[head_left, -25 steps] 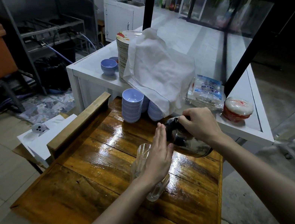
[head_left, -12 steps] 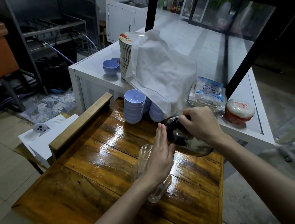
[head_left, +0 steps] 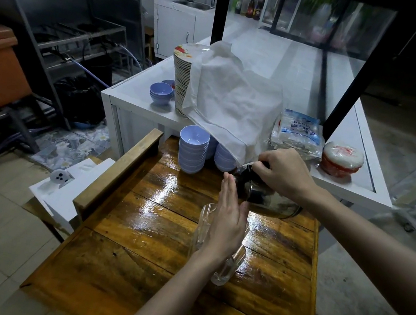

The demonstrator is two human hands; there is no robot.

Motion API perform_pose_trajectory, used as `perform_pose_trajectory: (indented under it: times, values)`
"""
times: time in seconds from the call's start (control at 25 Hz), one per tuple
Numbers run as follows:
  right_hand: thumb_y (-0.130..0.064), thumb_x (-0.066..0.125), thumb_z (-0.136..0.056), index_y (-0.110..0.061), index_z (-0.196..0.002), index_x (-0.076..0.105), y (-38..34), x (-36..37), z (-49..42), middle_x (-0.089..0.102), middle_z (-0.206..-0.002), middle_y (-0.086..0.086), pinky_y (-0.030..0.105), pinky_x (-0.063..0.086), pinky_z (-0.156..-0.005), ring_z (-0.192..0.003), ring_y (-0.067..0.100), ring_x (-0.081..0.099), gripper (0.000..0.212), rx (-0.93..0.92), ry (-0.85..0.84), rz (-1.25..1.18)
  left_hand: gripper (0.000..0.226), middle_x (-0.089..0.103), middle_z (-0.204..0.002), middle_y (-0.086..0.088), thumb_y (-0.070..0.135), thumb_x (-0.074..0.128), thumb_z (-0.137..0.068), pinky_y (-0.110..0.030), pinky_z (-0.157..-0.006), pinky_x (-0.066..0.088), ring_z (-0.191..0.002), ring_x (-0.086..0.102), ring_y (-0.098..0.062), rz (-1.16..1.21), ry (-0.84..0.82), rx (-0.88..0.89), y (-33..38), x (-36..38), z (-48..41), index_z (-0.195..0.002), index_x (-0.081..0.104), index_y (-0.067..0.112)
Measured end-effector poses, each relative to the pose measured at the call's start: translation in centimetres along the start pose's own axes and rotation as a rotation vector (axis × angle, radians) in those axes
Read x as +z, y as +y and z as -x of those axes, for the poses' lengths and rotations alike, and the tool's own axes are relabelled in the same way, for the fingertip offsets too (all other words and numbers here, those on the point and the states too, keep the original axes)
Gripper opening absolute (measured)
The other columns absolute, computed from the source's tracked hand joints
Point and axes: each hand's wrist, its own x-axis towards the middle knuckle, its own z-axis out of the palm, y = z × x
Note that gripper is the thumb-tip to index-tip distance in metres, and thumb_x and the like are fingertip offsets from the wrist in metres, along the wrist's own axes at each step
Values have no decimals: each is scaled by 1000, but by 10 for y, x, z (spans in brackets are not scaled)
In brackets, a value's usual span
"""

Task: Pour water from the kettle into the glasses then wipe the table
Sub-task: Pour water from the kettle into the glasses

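Note:
A dark metal kettle (head_left: pixel 268 201) stands at the back right of the wet wooden table (head_left: pixel 146 230). My right hand (head_left: pixel 282 170) is closed around the black handle on top of it. Two clear glasses stand close together in the middle of the table, one (head_left: pixel 206 212) showing left of my left hand and one (head_left: pixel 227 271) below it. My left hand (head_left: pixel 227 224) lies flat over them with straight fingers pointing toward the kettle, not wrapped around either glass. Whether the glasses hold water is hidden.
Stacks of blue bowls (head_left: pixel 192 149) stand at the table's back edge. Behind it, a white counter (head_left: pixel 133 99) carries a plate stack (head_left: pixel 181 75), a draped white cloth (head_left: pixel 227 105), a noodle pack (head_left: pixel 299 131) and a red-and-white container (head_left: pixel 342 159). White boxes (head_left: pixel 66 199) lie on the floor left.

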Motion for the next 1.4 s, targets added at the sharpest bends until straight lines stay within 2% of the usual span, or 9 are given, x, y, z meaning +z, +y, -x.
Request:
perform_pose_trajectory:
  times: [0.08,0.24,0.44,0.72,1.0,1.12,1.24,1.32,1.4]
  values:
    - [-26,55,-85,-7,-54,59,0,2,-2,60,-54,15,33,30,-60,-52,32,51,36,-23,5,41,63,-16,-160,1,32,29,-104,-29,-120,1,-147,-13,-8,3,7,-1,-1,0,0,-151,-9,16]
    - [-25,56,-82,-3,-54,58,0,5,-6,59,-55,20,33,28,-61,-59,39,56,36,-52,26,92,64,-18,-160,2,33,28,-104,-28,-120,-1,-146,-15,-7,0,11,-8,-3,0,0,-151,-11,16]
    - [-28,52,-81,-5,-50,54,-2,7,-8,56,-50,17,36,41,-65,-55,37,55,38,-64,5,77,64,-19,-159,3,33,28,-104,-29,-120,0,-146,-15,-7,10,19,-14,-4,-1,2,-151,-12,17]
    - [-28,53,-82,-10,-49,48,-4,9,-9,39,-46,5,38,40,-70,-56,36,53,37,-84,-40,84,64,-21,-159,5,37,26,-103,-24,-117,-3,-146,-15,-6,5,6,-38,-2,-2,5,-150,-14,20]
    - [-27,53,-81,-6,-49,52,-2,8,-6,39,-43,3,39,44,-74,-51,31,50,38,-74,-33,64,64,-20,-159,5,36,27,-103,-26,-118,-2,-146,-15,-7,7,-1,-30,-2,0,5,-151,-13,19]
    - [-31,51,-82,-11,-47,47,2,9,0,48,-45,6,37,41,-68,-51,30,50,40,-6,-22,14,62,-15,-160,4,34,27,-104,-28,-119,0,-146,-12,-7,-24,-22,-23,-2,-3,2,-152,-9,17]
    - [-31,51,-84,-23,-43,36,10,11,14,49,-46,2,30,30,-53,-46,20,45,44,152,12,-156,60,-12,-161,2,30,27,-104,-30,-121,2,-146,-11,-6,-79,-42,27,-2,-5,-3,-152,-6,15]
    - [-30,51,-85,-26,-44,42,16,12,23,50,-48,-3,30,30,-49,-49,15,46,42,289,29,-287,58,-9,-161,2,28,27,-104,-27,-121,-1,-146,-11,-4,-131,-68,72,1,-8,-8,-152,-4,15]
    - [-28,52,-87,-19,-51,58,27,13,37,59,-55,0,33,39,-51,-55,18,54,38,416,53,-392,57,-6,-161,1,28,27,-104,-23,-118,-5,-146,-9,-5,-203,-114,125,5,-7,-14,-153,0,15]
